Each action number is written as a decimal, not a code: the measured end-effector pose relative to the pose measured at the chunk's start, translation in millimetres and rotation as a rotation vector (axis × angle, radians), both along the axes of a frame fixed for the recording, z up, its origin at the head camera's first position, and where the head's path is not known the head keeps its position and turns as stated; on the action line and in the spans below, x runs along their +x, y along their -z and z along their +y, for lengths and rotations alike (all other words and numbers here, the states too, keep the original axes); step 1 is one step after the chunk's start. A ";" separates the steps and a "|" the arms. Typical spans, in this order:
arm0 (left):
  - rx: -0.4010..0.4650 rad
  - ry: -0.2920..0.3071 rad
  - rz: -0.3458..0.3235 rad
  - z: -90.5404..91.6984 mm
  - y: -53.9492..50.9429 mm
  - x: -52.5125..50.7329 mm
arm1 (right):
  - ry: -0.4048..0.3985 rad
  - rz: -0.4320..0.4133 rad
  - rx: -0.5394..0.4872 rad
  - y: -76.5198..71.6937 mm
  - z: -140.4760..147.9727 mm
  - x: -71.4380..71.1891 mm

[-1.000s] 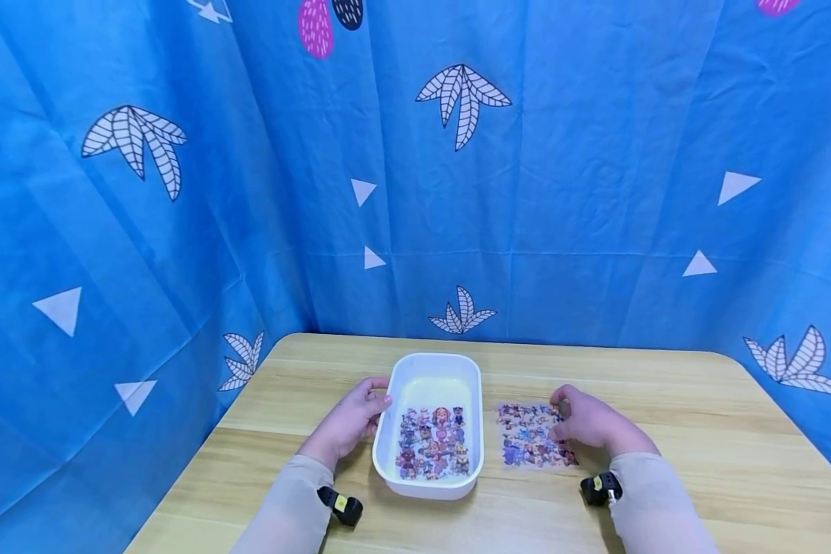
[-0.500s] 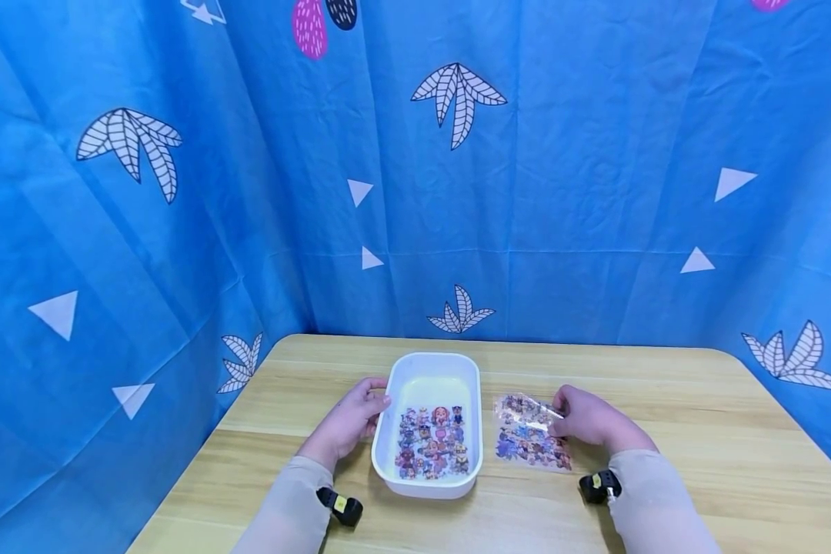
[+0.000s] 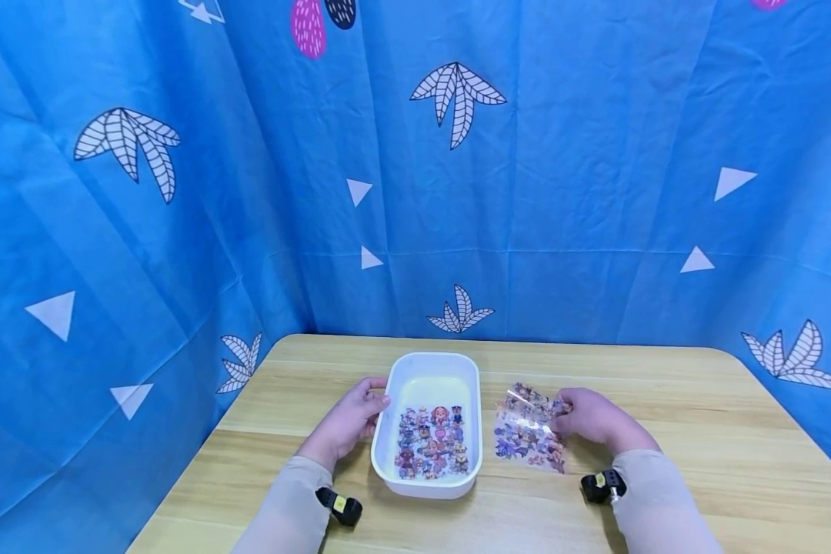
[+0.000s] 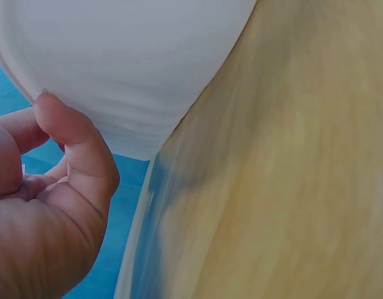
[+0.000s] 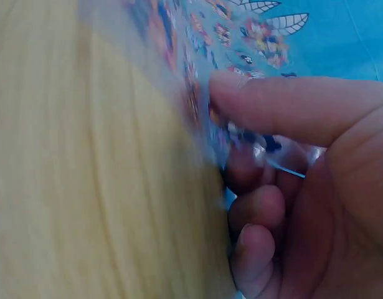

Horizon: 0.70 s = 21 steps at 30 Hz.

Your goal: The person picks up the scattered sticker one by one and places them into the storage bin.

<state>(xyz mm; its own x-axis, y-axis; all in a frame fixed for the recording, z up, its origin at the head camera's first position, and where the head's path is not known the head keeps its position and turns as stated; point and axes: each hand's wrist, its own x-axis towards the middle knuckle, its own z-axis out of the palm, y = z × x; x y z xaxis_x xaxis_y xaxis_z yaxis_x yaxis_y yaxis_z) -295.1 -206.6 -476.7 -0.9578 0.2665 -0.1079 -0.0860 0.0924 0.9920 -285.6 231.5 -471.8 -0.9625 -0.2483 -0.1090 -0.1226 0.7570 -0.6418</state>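
Observation:
A white plastic tub [image 3: 427, 490] stands on the table in the head view, with a sheet of cartoon-dog stickers [image 3: 432, 442] lying in its near part. My left hand [image 3: 342, 423] grips the tub's left side; the left wrist view shows the thumb against the rim of the white tub [image 4: 116, 68]. To the right of the tub, my right hand [image 3: 592, 419] pinches the right edge of a clear sticker sheet [image 3: 526, 438]. That sheet is bent and glossy, its far part raised. In the right wrist view, thumb and fingers hold the clear sheet [image 5: 194, 43], partly blurred.
The pale wooden table [image 3: 699, 431] reaches to a blue patterned curtain [image 3: 595, 192] at the back and sides. Black wrist cameras are strapped to the left sleeve [image 3: 284, 508] and the right sleeve [image 3: 658, 500].
My right hand has taken hold of the sticker sheet on the table, which lay flat and now bends up at its far side. The left hand and tub have stayed put.

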 end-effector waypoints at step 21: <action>-0.009 0.003 0.001 -0.2 -0.8 1.3 | 0.038 0.182 0.031 -8.4 -1.6 -4.1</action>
<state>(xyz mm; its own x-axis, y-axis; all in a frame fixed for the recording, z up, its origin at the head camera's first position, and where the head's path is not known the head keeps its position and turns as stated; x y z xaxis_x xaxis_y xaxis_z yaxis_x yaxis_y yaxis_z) -293.8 -206.8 -476.0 -0.9572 0.2680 -0.1097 -0.0851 0.1016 0.9912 -289.7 230.0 -463.5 -0.9757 -0.2104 0.0612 -0.2056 0.7823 -0.5880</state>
